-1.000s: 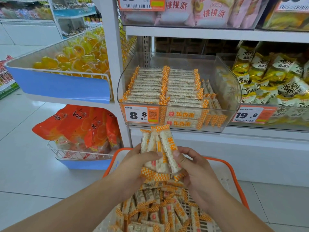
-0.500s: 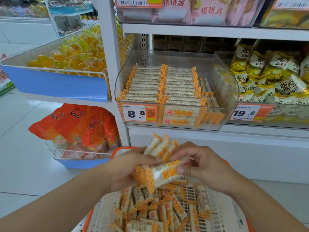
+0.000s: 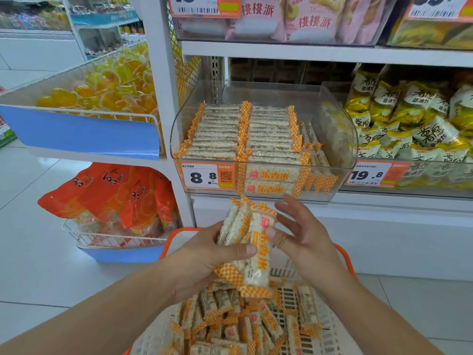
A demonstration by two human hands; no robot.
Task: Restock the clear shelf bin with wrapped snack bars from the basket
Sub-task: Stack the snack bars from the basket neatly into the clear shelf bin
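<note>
A small bundle of wrapped snack bars (image 3: 245,242) stands roughly upright between the two hands, above the basket (image 3: 344,254) and just below the front of the clear shelf bin (image 3: 332,116). The left hand (image 3: 204,260) grips the bundle from its left side: the thumb lies across the front of the bars about halfway up, and the other fingers curl round behind, hidden by the wrappers. The right hand (image 3: 304,239) is at the bundle's right side with its fingers (image 3: 289,208) spread and nearly straight, reaching up past the bars' upper ends; only its thumb presses against the frontmost bar (the one with orange lettering down its length), so this hand steadies the bundle and does not clasp it. The orange checked ends of the bars stick out above and below the left hand. Beneath, the basket with its orange rim holds a loose heap of the same bars. The clear shelf bin already carries two neat rows of bars lying flat, with a few more standing on edge at the right, and a price tag (image 3: 204,176) reading 8.8 on its front wall. Yellow snack packets (image 3: 409,119) fill the neighbouring bin to the right.
</note>
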